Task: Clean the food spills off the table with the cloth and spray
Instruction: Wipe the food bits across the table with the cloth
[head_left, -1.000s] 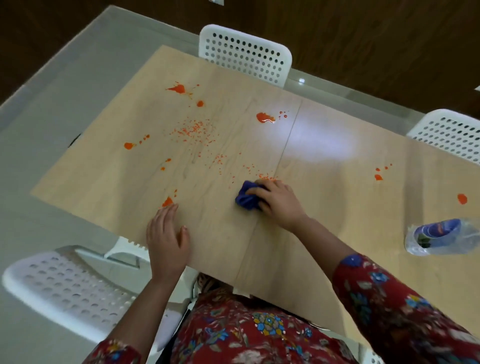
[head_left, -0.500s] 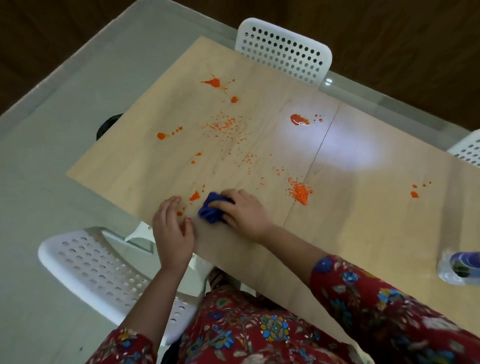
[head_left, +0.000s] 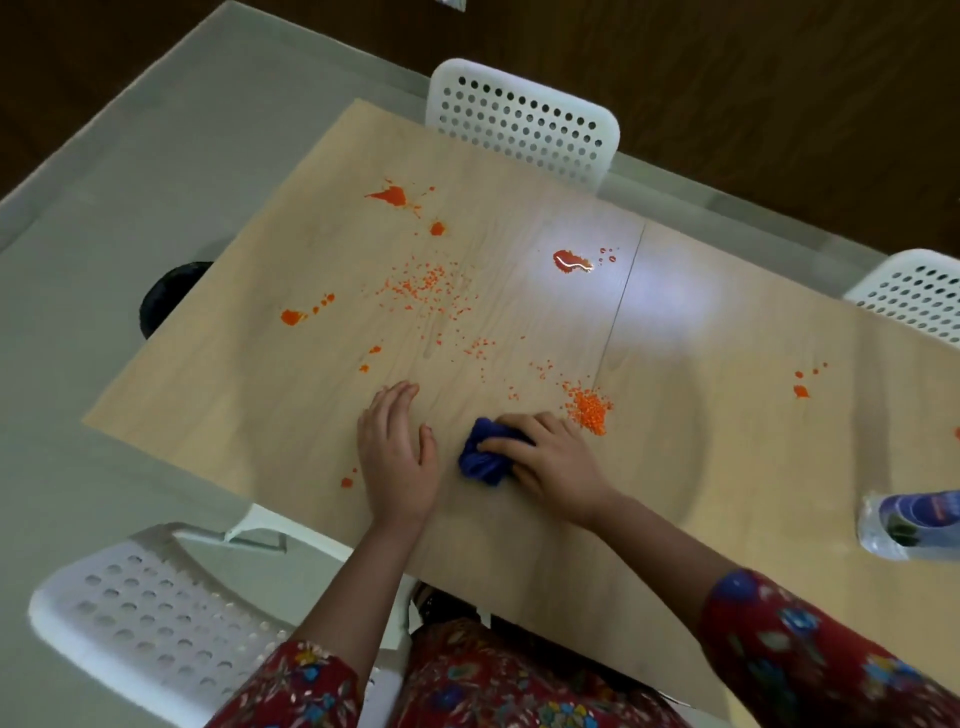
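Observation:
My right hand (head_left: 553, 462) presses a bunched blue cloth (head_left: 482, 457) onto the light wooden table (head_left: 675, 467) near its front edge. My left hand (head_left: 397, 457) lies flat on the table just left of the cloth, fingers together, holding nothing. A pile of orange crumbs (head_left: 589, 408) sits just beyond my right hand. Loose orange crumbs (head_left: 426, 288) are scattered across the middle. Orange sauce blots lie at the far left (head_left: 392, 196), left (head_left: 292, 317), centre back (head_left: 571, 261) and right (head_left: 801, 391). The clear spray bottle (head_left: 909, 525) lies at the right edge.
White perforated chairs stand at the far side (head_left: 524, 124), far right (head_left: 919, 296) and near left (head_left: 156, 613). A dark round object (head_left: 169, 293) sits on the floor under the table's left end. A small orange spot (head_left: 347, 482) lies left of my left wrist.
My right hand has slid the cloth leftward and toward me, leaving a gathered crumb pile behind. The left hand stays flat beside it. The view has shifted.

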